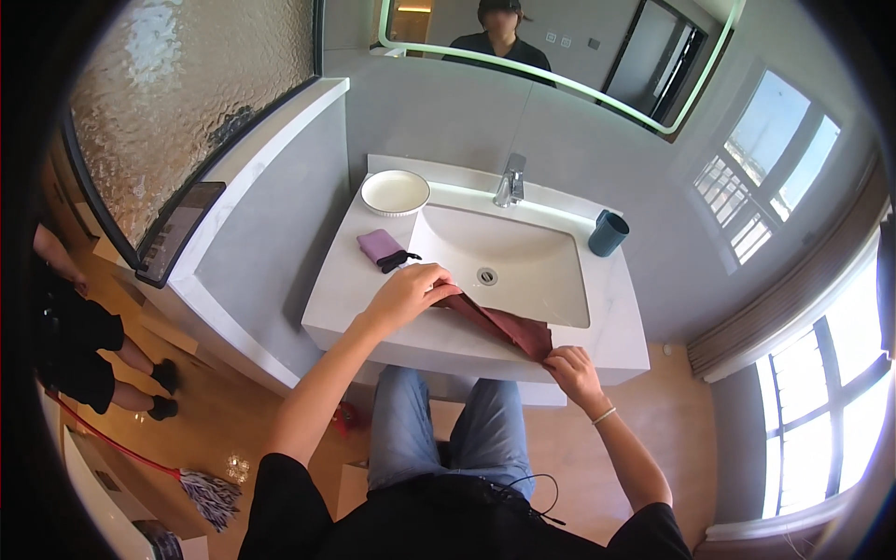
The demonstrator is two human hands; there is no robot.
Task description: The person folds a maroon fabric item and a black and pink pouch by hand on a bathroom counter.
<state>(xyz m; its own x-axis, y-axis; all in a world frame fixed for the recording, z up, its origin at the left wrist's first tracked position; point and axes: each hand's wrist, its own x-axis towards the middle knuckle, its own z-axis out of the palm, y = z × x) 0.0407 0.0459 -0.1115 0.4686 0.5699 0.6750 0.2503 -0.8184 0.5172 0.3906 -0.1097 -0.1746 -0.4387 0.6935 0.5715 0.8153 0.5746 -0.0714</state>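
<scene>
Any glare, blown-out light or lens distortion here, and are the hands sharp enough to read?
Head view: black fisheye vignette at the rim, with the frame of the textured glass panel bowed; head view: window blown out to white, its light glaring off the glossy grey wall; head view: left hand and right hand reasonably sharp on the dark red cloth.

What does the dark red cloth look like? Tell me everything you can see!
The dark red cloth looks like thin, soft fabric, creased and folded, with a darker strip along its upper edge. It slants down to the right over the front of the white sink counter. The left hand pinches its left end and the right hand its right end. I can't tell whether it touches the counter.
</scene>
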